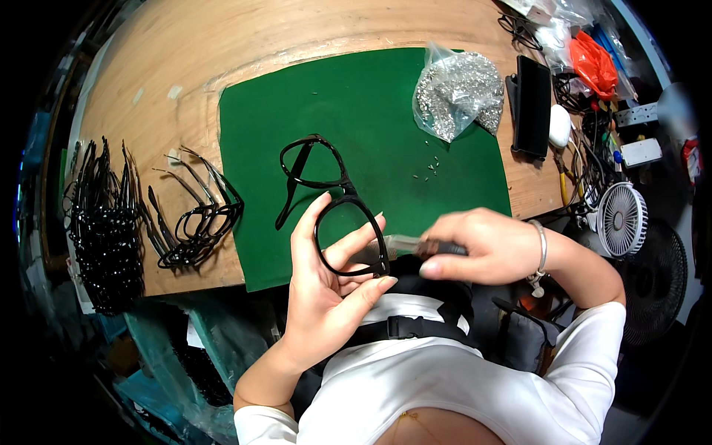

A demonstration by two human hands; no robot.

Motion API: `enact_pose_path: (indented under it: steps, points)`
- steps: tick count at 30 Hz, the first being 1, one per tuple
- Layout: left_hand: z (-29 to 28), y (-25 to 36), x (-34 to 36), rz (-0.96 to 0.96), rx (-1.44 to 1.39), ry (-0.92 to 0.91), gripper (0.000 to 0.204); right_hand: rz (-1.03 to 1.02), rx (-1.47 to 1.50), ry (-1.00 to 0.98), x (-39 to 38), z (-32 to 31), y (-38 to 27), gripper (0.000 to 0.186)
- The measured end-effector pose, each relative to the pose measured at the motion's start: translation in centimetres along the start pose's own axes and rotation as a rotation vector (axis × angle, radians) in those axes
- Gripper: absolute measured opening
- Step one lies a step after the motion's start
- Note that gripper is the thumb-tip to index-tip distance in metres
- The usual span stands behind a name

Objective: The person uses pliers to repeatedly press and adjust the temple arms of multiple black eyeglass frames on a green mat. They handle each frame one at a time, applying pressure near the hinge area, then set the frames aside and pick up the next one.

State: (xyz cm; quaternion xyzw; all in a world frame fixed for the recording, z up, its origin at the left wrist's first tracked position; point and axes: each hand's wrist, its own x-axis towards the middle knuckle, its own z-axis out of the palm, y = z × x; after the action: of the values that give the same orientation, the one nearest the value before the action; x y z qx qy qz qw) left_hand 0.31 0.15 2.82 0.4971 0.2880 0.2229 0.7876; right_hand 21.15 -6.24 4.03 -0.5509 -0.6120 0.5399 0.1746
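Observation:
A black eyeglass frame [345, 184] is held over the near edge of the green mat [356, 96]. My left hand [326, 285] is closed on its near rim, the thumb by the corner hinge and fingers showing through the rim opening. One temple arm [294, 185] sticks out from the far rim over the mat. Just right of the frame, my right hand [478, 245] is closed round a blurred tool with a dark handle [445, 248] and a pale grey end toward the frame. Motion blur hides the tool's exact kind.
Small metal pieces [430, 169] lie loose below a clear bag of them [456, 93]. Several black eyeglass frames [196, 222] and a heap of more [107, 230] sit at left. A phone [531, 107], yellow-handled pliers [564, 182] and a white fan [621, 219] stand at right.

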Motion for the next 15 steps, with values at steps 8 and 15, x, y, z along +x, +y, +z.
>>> enact_pose_path:
  steps: [8,15]
  points:
    - [-0.6,-3.2,-1.2,0.146,0.001,0.013,0.078,0.056,-0.628,0.539,-0.3,3.7,6.0,0.039]
    - [0.6,-3.5,-2.9,0.023,0.002,0.12,0.07,0.108,-0.479,0.67,2.0,0.9,7.5,0.017]
